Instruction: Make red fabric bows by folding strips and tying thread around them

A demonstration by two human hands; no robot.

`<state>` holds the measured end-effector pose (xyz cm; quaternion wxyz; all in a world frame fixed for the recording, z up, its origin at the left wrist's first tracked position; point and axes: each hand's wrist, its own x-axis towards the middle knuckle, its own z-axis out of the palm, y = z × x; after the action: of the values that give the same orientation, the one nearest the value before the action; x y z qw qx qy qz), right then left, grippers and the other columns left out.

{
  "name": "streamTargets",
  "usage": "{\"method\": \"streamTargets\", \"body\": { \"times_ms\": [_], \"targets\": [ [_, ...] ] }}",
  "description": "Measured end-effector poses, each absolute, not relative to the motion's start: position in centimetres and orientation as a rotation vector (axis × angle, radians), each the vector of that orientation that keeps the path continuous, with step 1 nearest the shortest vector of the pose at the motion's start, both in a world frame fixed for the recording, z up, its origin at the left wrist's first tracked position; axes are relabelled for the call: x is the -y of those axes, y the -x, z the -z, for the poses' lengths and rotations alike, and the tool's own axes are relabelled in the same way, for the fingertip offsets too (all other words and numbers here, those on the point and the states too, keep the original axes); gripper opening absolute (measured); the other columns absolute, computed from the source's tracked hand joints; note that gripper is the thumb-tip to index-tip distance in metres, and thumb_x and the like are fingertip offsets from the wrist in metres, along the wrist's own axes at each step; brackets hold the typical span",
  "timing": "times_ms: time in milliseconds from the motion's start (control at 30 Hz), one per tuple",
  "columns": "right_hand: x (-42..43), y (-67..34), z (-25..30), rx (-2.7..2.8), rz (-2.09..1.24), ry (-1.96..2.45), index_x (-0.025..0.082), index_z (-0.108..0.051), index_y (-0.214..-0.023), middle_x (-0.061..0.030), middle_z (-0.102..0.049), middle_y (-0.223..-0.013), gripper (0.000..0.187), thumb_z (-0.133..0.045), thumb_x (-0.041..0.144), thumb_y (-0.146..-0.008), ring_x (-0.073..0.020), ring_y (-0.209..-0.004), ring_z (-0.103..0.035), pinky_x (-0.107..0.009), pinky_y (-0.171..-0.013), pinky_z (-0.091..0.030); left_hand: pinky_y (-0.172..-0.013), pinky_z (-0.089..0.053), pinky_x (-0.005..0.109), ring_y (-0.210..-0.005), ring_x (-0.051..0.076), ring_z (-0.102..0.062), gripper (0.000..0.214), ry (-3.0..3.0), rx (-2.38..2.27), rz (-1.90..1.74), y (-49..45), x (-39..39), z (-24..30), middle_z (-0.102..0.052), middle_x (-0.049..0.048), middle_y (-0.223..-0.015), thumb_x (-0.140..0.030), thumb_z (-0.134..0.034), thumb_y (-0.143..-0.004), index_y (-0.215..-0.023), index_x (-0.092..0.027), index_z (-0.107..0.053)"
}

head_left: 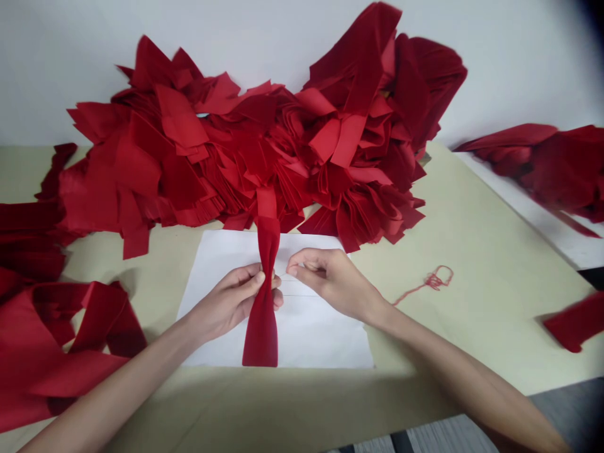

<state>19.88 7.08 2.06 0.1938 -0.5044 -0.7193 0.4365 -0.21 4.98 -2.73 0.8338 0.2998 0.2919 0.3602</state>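
A strip of red velvet ribbon (261, 333) lies lengthwise on a white paper sheet (321, 340), pinched narrow at its middle into a bow-like waist. My left hand (231, 302) is shut on that waist, with the fingers wrapped around the gathered fabric. My right hand (330, 283) is just to the right of the ribbon, its thumb and forefinger close together and holding nothing. Those fingertips sit very near the pinched middle but appear apart from it. The ribbon's upper end runs up toward a large heap of red strips (255, 138).
The pale beige table (472, 251) carries a tangle of thin red thread (431, 280). Loose red velvet strips (56, 358) lie at the left. More red fabric (552, 170) sits on a white board at the right, and a single piece (578, 321) lies at the right edge. A white wall stands behind.
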Motion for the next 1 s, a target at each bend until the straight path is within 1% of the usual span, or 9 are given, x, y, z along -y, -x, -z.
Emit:
{"method": "streamTargets", "body": {
  "times_ms": [100,367,533,700,767,833,900,967,1000],
  "targets": [
    [-7.5,-20.3,-2.0,2.022,-1.216,1.418,0.017,-0.063,-0.079,0.0037,-0.045,-0.06,0.021,-0.051,0.032,-0.087,-0.0082,-0.053,-0.033,-0.024,-0.052,-0.03,-0.067,-0.044,0.025,-0.072,0.012,-0.056,0.016,-0.637,-0.585,-0.763,0.3,-5.1,2.9,-0.053,0.0025,-0.082,-0.026,-0.055,-0.09,-0.085,-0.012,-0.063],
    [-8.7,-21.4,-2.4,2.029,-1.147,1.457,0.016,-0.06,-0.073,0.0039,-0.043,-0.057,0.021,-0.051,0.031,-0.085,-0.0078,-0.051,-0.033,-0.024,-0.051,-0.03,-0.066,-0.043,0.027,-0.071,0.012,-0.053,0.016,-0.607,-0.612,-0.758,0.5,-5.2,2.9,-0.051,0.0027,-0.079,-0.025,-0.056,-0.09,-0.086,-0.012,-0.064],
    [-9.7,-22.6,-2.8,2.028,-1.078,1.511,0.016,-0.06,-0.074,0.0023,-0.047,-0.058,0.02,-0.051,0.031,-0.084,-0.0084,-0.051,-0.039,-0.024,-0.05,-0.032,-0.068,-0.042,0.027,-0.071,0.012,-0.052,0.015,-0.614,-0.606,-0.744,0.6,-5.3,3.0,-0.052,0.0026,-0.08,-0.024,-0.055,-0.09,-0.085,-0.013,-0.064],
    [-10.4,-23.7,-3.4,2.155,-1.07,1.557,0.017,-0.06,-0.071,0.0046,-0.039,-0.052,0.018,-0.051,0.027,-0.083,-0.0077,-0.047,-0.036,-0.024,-0.049,-0.032,-0.068,-0.042,0.026,-0.071,0.011,-0.053,0.016,-0.636,-0.605,-0.753,0.6,-5.4,2.8,-0.051,0.002,-0.079,-0.024,-0.054,-0.091,-0.085,-0.013,-0.064],
    [-10.6,-24.0,-3.4,2.262,-1.08,1.588,0.018,-0.06,-0.069,0.0036,-0.044,-0.053,0.019,-0.051,0.025,-0.083,-0.0082,-0.048,-0.039,-0.024,-0.049,-0.031,-0.068,-0.042,0.025,-0.07,0.011,-0.053,0.016,-0.644,-0.605,-0.751,0.6,-5.4,2.8,-0.051,0.0014,-0.079,-0.024,-0.054,-0.091,-0.085,-0.013,-0.065],
    [-10.7,-24.3,-3.2,2.386,-1.112,1.599,0.018,-0.061,-0.069,0.002,-0.051,-0.056,0.019,-0.051,0.025,-0.083,-0.0095,-0.05,-0.043,-0.024,-0.049,-0.031,-0.068,-0.042,0.025,-0.071,0.01,-0.053,0.016,-0.653,-0.605,-0.743,0.7,-5.3,3.0,-0.052,0.0014,-0.08,-0.024,-0.054,-0.091,-0.087,-0.014,-0.065],
    [-10.5,-24.3,-3.1,2.5,-1.166,1.563,0.02,-0.063,-0.077,0.0004,-0.058,-0.064,0.017,-0.05,0.027,-0.084,-0.0115,-0.054,-0.048,-0.025,-0.05,-0.034,-0.069,-0.042,0.025,-0.071,0.01,-0.053,0.016,-0.675,-0.604,-0.732,0.7,-5.3,3.2,-0.053,0.0017,-0.081,-0.025,-0.055,-0.091,-0.089,-0.014,-0.066],
    [-10.1,-24.0,-3.0,2.541,-1.1,1.51,0.021,-0.065,-0.093,-0.0033,-0.064,-0.081,0.018,-0.049,0.027,-0.087,-0.0158,-0.067,-0.056,-0.029,-0.06,-0.041,-0.068,-0.042,0.025,-0.071,0.01,-0.053,0.016,-0.698,-0.602,-0.722,0.7,-5.2,3.4,-0.055,0.0021,-0.082,-0.025,-0.055,-0.09,-0.091,-0.014,-0.066],
    [-9.8,-23.6,-3.0,2.52,-0.992,1.491,0.02,-0.063,-0.101,-0.0063,-0.065,-0.093,0.022,-0.047,0.027,-0.088,-0.0192,-0.078,-0.059,-0.032,-0.068,-0.044,-0.068,-0.042,0.025,-0.07,0.01,-0.053,0.016,-0.706,-0.599,-0.717,0.6,-5.1,3.4,-0.055,0.0022,-0.082,-0.026,-0.056,-0.09,-0.091,-0.014,-0.066]
  ]
}}
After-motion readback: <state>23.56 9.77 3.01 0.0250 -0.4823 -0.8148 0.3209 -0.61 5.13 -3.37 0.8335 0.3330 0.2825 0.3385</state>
